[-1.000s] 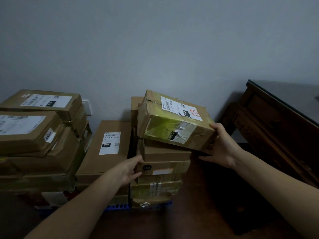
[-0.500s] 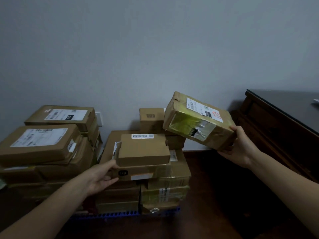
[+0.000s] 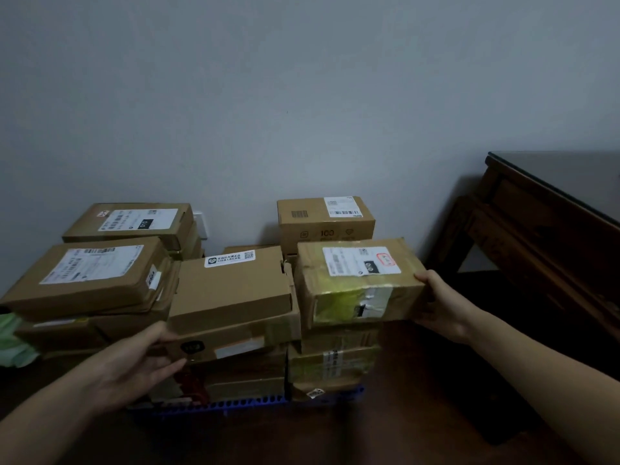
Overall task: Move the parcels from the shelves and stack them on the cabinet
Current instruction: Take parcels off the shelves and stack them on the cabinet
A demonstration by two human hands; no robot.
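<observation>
My right hand (image 3: 443, 310) grips the right end of the taped parcel (image 3: 360, 283), thumb on its top edge and fingers curled under it out of sight. The parcel lies level, label up, with yellow-green tape across its front. It sits over the right stack (image 3: 335, 357), its underside meeting the parcel below, though I cannot tell whether its weight is fully down. My left hand (image 3: 134, 367) is not clasped round anything. It lies spread against the left end of the flat parcel (image 3: 235, 344), thumb at the upper corner and fingers fairly straight along the lower front edge, beside the black logo. On that flat parcel rests a plain box (image 3: 231, 290) with a white sticker near its far edge, just beside the taped parcel and touching it or nearly so. Behind both, against the wall (image 3: 302, 95), a small box (image 3: 325, 223) stands higher, with a barcode and a label on top. To the left, two broad labelled parcels top the left pile (image 3: 90, 276), the nearer one lower and the farther one close to a wall socket (image 3: 200, 224). Something pale green (image 3: 13, 344) shows at the left edge. The middle and right stacks stand on a blue slatted base (image 3: 241, 402), which rests on dark wood (image 3: 335, 437). At the right, apart from the parcels, stands a dark table (image 3: 553, 229) with a glossy top.
</observation>
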